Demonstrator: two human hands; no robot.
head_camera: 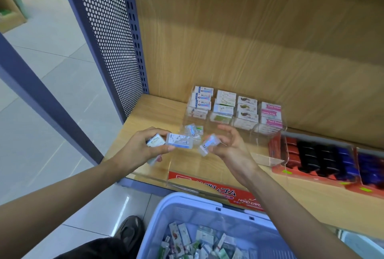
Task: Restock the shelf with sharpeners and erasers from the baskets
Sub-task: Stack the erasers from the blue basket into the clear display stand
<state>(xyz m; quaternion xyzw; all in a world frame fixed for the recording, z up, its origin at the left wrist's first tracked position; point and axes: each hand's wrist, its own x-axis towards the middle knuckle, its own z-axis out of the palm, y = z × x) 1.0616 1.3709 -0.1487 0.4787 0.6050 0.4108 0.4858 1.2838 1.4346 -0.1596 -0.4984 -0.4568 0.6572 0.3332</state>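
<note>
Left hand (145,146) closed around a small stack of wrapped erasers (176,140): one flat pack pinched out past the fingertips, another packet tucked against the palm, a third apparently slipping low under the fingers. Right hand (226,144) half curled, thumb and fingertips pinching a single eraser pack (208,144) tilted on end; remaining fingers spread loose.

Both hands hover over the clear acrylic display tray (268,158) on the wooden shelf (145,117). Beyond the right hand, the back rows hold stacked eraser boxes (234,109); a couple of loose packs (194,130) lie between the two hands, just past the fingertips. Blue basket (180,213) of mixed stock sits below the wrists, nearer the body. Dark sharpeners (324,154) in a red tray lie off to the outer side of the right hand.

Risks, as I judge them:
- Left hand is overloaded; the lowest packet looks poorly held and could drop to the floor or shelf edge.
- Slick wrappers, pinch grips only; a pack could twist free during handover between the hands.
- Designs differ by column; a hurried placement could land in the wrong compartment.
- A wrist could knock the stacked rows over.
</note>
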